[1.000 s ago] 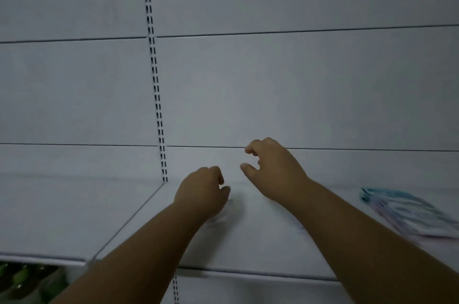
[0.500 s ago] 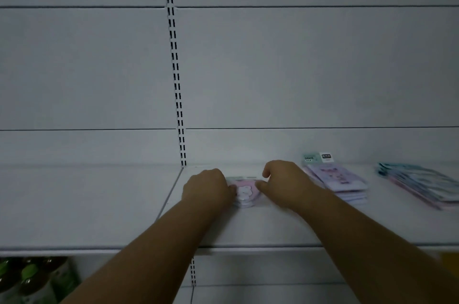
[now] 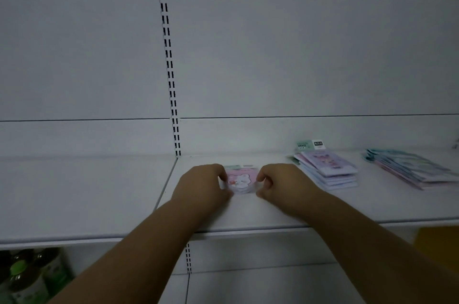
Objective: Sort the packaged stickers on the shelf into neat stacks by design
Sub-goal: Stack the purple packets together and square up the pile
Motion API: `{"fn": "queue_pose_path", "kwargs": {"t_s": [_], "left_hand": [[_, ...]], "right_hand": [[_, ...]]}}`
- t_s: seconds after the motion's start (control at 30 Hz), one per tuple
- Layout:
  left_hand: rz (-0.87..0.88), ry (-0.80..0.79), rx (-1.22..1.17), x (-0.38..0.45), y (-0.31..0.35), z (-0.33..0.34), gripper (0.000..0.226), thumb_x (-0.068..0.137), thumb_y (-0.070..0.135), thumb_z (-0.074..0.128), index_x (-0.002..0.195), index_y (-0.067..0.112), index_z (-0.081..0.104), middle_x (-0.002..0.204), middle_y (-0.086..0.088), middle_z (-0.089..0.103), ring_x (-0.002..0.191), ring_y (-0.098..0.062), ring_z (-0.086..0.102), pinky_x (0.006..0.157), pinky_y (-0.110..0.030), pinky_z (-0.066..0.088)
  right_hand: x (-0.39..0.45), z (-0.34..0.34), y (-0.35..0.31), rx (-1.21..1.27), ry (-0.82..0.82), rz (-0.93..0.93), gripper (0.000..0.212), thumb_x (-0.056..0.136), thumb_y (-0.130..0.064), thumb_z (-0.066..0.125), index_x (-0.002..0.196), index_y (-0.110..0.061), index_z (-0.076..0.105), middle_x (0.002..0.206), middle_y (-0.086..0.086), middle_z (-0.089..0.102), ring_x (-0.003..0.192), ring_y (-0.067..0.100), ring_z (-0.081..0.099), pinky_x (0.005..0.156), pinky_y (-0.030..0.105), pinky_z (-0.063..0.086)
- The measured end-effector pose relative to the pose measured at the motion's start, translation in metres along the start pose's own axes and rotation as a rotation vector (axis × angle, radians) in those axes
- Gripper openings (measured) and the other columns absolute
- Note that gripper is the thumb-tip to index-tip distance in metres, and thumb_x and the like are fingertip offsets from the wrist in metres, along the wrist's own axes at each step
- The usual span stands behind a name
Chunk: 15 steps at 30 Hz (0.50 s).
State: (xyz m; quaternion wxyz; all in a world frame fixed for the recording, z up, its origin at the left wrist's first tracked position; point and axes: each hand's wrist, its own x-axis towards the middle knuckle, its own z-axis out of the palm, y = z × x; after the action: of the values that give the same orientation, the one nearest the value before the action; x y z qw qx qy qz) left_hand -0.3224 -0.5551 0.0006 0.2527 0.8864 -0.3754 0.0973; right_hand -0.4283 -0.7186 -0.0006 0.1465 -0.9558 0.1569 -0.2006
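Stickers in a small pink stack [image 3: 239, 180] with a white bunny design are lying on the white shelf [image 3: 248, 211], just right of the slotted upright [image 3: 171, 80]. Left hand [image 3: 202, 184] is curling its fingers against the stack's left edge, and right hand [image 3: 283, 183] is pinching its right edge. Farther right, a lilac stack [image 3: 327, 167] is sitting near the hands, and a looser teal-and-pink pile [image 3: 407, 167] is fanning out beyond it.
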Motion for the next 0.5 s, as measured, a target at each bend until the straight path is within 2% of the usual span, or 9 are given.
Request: {"fn": "queue_pose_path", "kwargs": {"t_s": [0.1,0.23,0.37,0.5], "left_hand": [[0.002,0.011,-0.006,0.0,-0.002,0.002,0.026,0.077,0.043,0.074,0.099,0.03,0.067,0.093,0.006,0.067,0.082,-0.013,0.058,0.069,-0.024,0.042],[-0.022,0.041,-0.033,-0.001,-0.007,0.007,0.023,0.074,0.044,0.076,0.092,0.032,0.065,0.085,0.008,0.067,0.078,-0.011,0.059,0.064,-0.024,0.043],[-0.014,0.041,-0.061,-0.002,-0.01,0.008,0.02,0.073,0.041,0.076,0.086,0.031,0.065,0.076,0.011,0.065,0.077,-0.011,0.06,0.061,-0.023,0.037],[-0.002,0.02,-0.04,-0.003,-0.011,0.006,0.025,0.07,0.045,0.078,0.088,0.032,0.065,0.079,0.012,0.065,0.077,-0.009,0.059,0.061,-0.023,0.039]], "right_hand": [[-0.002,0.003,-0.002,0.017,0.034,0.021,0.018,0.077,-0.024,0.069,0.095,-0.021,0.069,0.085,-0.007,0.06,0.079,0.011,0.052,0.069,0.023,0.038],[-0.006,0.004,-0.003,0.059,0.049,0.066,0.009,0.077,-0.022,0.07,0.085,-0.022,0.067,0.081,-0.005,0.063,0.081,0.014,0.058,0.071,0.025,0.045],[-0.01,0.004,-0.004,0.056,0.044,0.032,0.006,0.077,-0.022,0.069,0.083,-0.022,0.068,0.078,-0.007,0.062,0.079,0.013,0.057,0.072,0.025,0.045],[-0.011,0.002,-0.003,0.071,0.033,0.025,0.009,0.079,-0.025,0.069,0.086,-0.02,0.068,0.08,-0.006,0.063,0.079,0.013,0.059,0.071,0.024,0.045]]}}
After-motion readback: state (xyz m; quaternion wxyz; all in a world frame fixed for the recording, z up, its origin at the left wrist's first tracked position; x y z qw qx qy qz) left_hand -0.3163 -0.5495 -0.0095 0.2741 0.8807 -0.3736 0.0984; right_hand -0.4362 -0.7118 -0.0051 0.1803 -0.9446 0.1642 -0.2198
